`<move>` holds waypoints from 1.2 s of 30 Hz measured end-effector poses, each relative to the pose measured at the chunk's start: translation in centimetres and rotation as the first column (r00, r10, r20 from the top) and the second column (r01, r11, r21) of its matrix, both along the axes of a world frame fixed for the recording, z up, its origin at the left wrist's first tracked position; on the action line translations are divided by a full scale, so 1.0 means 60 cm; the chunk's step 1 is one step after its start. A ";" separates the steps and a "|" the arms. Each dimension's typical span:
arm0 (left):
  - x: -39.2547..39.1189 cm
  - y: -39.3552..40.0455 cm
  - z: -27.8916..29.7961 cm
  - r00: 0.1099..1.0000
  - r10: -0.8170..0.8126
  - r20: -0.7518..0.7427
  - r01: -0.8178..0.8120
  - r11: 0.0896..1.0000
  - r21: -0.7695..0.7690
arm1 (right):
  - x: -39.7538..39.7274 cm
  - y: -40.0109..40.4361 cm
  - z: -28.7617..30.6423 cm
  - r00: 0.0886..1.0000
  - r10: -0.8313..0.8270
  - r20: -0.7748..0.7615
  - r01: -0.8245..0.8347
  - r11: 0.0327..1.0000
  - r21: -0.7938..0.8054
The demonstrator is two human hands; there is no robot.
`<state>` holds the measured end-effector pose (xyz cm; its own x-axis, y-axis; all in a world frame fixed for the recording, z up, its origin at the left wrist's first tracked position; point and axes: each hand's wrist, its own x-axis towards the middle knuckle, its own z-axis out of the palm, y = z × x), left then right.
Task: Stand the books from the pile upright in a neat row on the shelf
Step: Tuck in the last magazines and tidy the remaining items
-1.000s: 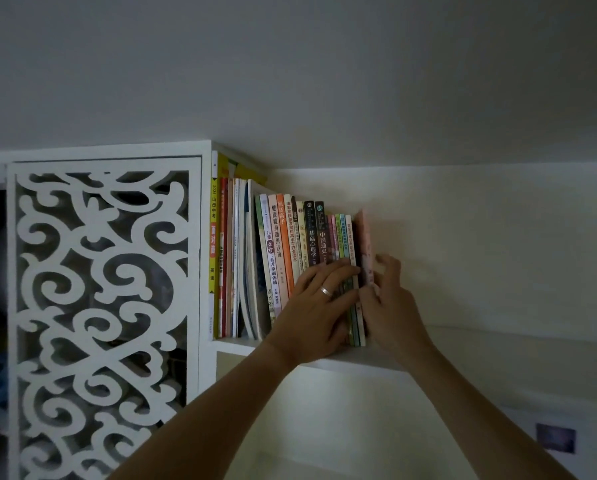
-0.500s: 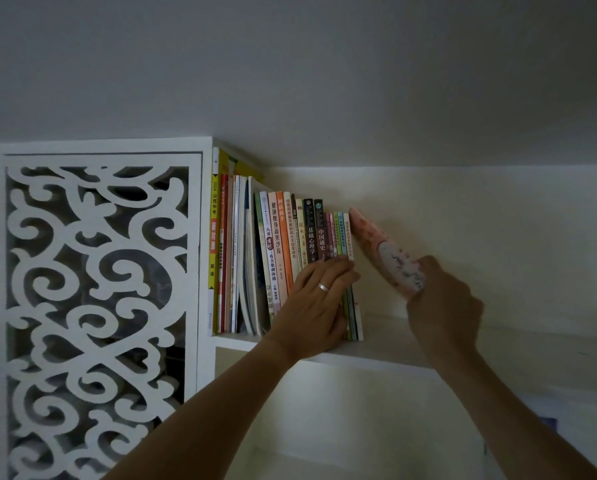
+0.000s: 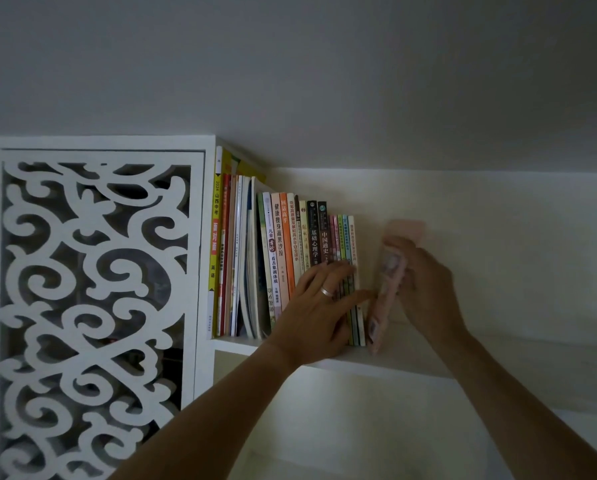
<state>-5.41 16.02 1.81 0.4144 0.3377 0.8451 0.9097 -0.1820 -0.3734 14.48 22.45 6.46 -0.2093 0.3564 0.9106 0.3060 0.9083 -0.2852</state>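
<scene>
A row of upright books (image 3: 283,258) stands on the white shelf (image 3: 411,362), packed against the cabinet side on the left. My left hand (image 3: 319,311), with a ring, lies flat against the spines at the row's right end, fingers spread. My right hand (image 3: 425,289) grips a thin pink book (image 3: 387,292) and holds it nearly upright. Its lower edge rests on the shelf just right of the last book, and its top leans slightly right. The pink book is blurred.
A white cabinet panel with carved scroll fretwork (image 3: 92,306) fills the left. The ceiling (image 3: 324,81) hangs close above the books. The shelf runs on to the right along a pale wall (image 3: 497,237).
My right hand pulled the pink book out of the row end and tilted it away to the right. It now holds the book nearly upright beside the row. My left hand stayed on the spines.
</scene>
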 end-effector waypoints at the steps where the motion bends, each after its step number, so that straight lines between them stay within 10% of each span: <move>1: 0.000 0.000 -0.001 1.000 0.001 0.003 -0.001 1.000 0.004 | -0.014 -0.015 0.003 0.996 0.052 0.068 -0.050 0.998 -0.031; 14: 0.005 -0.010 -0.003 0.981 -0.018 0.195 -0.013 0.988 0.155 | -0.070 -0.015 -0.057 0.937 0.338 0.087 -0.263 0.847 -0.462; 36: -0.069 -0.046 0.007 0.997 0.060 -0.046 -0.058 0.997 0.043 | -0.078 -0.021 -0.065 0.909 0.409 0.085 -0.348 0.853 -0.389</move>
<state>-9.55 13.25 2.21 0.4345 0.3276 0.8390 0.8996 -0.1124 -0.4220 9.82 21.20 2.57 -0.5247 0.5134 0.6790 0.0284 0.8078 -0.5888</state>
